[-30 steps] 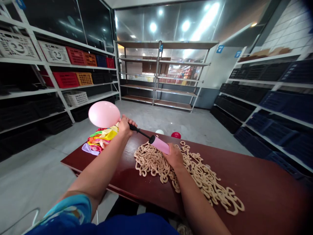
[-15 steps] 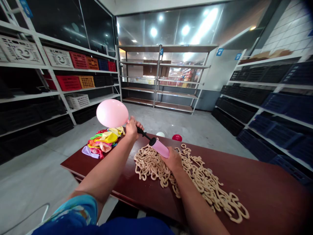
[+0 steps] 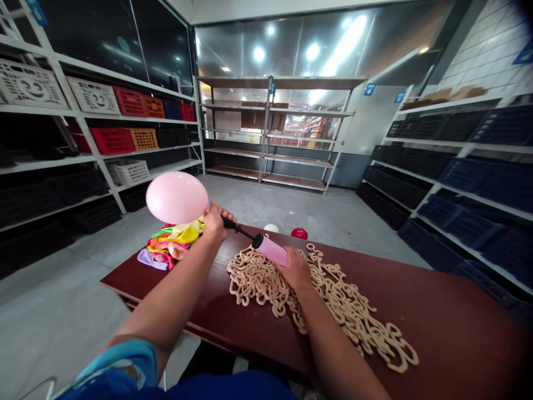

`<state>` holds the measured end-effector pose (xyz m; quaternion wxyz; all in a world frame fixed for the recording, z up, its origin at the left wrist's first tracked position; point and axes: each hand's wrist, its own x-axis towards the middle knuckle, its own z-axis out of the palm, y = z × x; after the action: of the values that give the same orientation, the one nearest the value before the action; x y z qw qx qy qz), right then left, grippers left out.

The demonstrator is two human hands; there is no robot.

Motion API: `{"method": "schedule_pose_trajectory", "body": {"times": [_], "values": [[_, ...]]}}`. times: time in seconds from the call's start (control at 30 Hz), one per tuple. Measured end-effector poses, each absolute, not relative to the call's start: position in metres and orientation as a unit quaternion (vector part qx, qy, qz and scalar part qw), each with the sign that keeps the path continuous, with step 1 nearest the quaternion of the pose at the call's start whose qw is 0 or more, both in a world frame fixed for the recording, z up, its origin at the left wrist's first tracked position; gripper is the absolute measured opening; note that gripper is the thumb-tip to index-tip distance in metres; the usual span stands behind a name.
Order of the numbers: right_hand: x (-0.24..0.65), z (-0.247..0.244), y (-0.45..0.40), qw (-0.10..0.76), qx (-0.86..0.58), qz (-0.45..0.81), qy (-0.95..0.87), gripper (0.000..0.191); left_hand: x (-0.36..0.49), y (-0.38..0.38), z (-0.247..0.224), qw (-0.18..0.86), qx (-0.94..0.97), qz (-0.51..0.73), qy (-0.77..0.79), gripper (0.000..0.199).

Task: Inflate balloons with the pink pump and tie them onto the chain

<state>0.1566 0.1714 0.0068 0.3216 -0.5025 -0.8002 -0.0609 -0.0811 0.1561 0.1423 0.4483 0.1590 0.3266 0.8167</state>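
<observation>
A pink balloon [image 3: 177, 197], partly inflated, stands out to the left of my left hand [image 3: 216, 223]. That hand is closed around the balloon's neck and the black end of a hand balloon pump; my fingers hide where the two meet. From there a black rod runs down to the pump's pink barrel [image 3: 271, 250]. My right hand [image 3: 296, 269] grips the barrel's lower end, above a heap of tan, curly rope-like pieces [image 3: 258, 278]. Below the balloon, a pile of flat, multicoloured balloons [image 3: 177, 241] lies on the dark red table [image 3: 441, 316].
Just beyond the table's far edge show a red balloon [image 3: 299, 233] and a whitish round one [image 3: 271, 228]. Shelves with plastic crates [image 3: 111, 141] line the left side, dark crates [image 3: 420, 158] the right. A metal rack [image 3: 262, 147] stands at the back.
The balloon has grown larger. My left hand has moved left and slightly down, away from the barrel, and more of the pump's black rod shows. My right hand keeps its grip.
</observation>
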Motion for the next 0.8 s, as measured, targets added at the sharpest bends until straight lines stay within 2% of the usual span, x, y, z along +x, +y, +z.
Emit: {"method": "schedule_pose_trajectory", "body": {"times": [0.17,0.3,0.67,0.8], "values": [[0.155,0.005,0.172,0.326,-0.516,-0.052,-0.79,0.033,-0.12,0.156,0.178,0.418,0.156,0.828,0.339,0.042],[0.153,0.003,0.171,0.317,-0.53,-0.02,-0.786,0.032,-0.118,0.161,0.186,0.414,0.178,0.824,0.342,0.042],[0.149,0.001,0.169,0.293,-0.546,0.011,-0.785,0.033,-0.039,0.171,0.124,0.483,0.166,0.783,0.355,0.043],[0.149,0.003,0.168,0.304,-0.541,0.011,-0.784,0.035,-0.022,0.17,0.114,0.507,0.155,0.774,0.346,0.043]]}}
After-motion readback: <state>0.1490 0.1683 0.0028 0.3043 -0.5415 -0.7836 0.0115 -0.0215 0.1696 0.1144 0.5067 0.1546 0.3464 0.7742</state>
